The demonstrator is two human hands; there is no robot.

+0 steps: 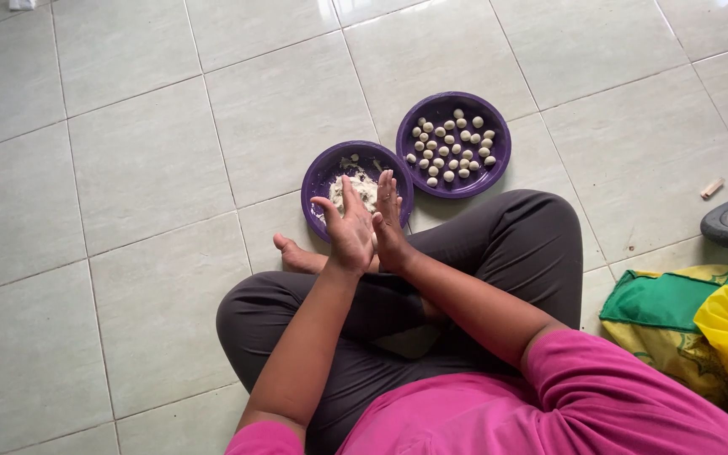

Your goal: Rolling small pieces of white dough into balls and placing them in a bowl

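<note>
Rolling: left hand [349, 229] and right hand [389, 221] are pressed palm to palm over the near bowl; whatever sits between them is hidden, so I cannot tell if a dough piece is in there.
Dough: pale lump of dough [357, 189] lies in the near purple bowl [317, 180], just ahead of the fingertips.
Balls: small dough balls [452, 147] fill the far purple bowl [497, 126], which touches the near one at the rim.
Risk, drop: a piece could slip from between the palms and land on the tiled floor [145, 168] or the grey trousers [516, 244], since the hands overhang the bowl edge.
Risk, sticking: dough looks tacky; it may smear on the palms.
Risk, knock: the bare foot [297, 257] sits right by the near bowl and could nudge it.
Risk, crowding: balls lie close together and may fuse.
</note>
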